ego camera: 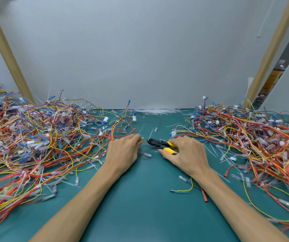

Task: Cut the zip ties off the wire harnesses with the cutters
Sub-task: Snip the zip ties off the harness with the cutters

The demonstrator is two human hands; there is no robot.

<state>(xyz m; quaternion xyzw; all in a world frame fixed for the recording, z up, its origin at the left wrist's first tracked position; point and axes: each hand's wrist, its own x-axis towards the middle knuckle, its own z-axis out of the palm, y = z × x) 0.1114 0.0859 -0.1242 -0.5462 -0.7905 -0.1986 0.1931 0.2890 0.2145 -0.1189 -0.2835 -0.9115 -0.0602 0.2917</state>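
A teal worktop (pixel 140 206) is seen from above, with two bare forearms reaching in from the bottom edge to the middle of the frame.

The left hand (pixel 122 152) is curled, and a thin orange wire harness (pixel 144 141) is pinched at its fingertips, just left of centre. The right hand (pixel 187 154) is wrapped around the yellow handles of the cutters (pixel 163 145), just right of centre.

The cutters are laid almost flat, with their long axis running left to right across the frame. The black nose is pointed left and slightly upward and meets the held harness, while the handles trail to the right. Whether a zip tie lies between the jaws is too small to tell.

A large tangled pile of harnesses (pixel 35 137) fills the left side, and a second pile (pixel 245 137) fills the right. White ties are visible throughout both, so which pile is finished cannot be told.

A thin drift of loose white zip ties (pixel 157 111) is gathered at the back centre, against the wall. From this, the task is judged to be under way, with much cutting left.
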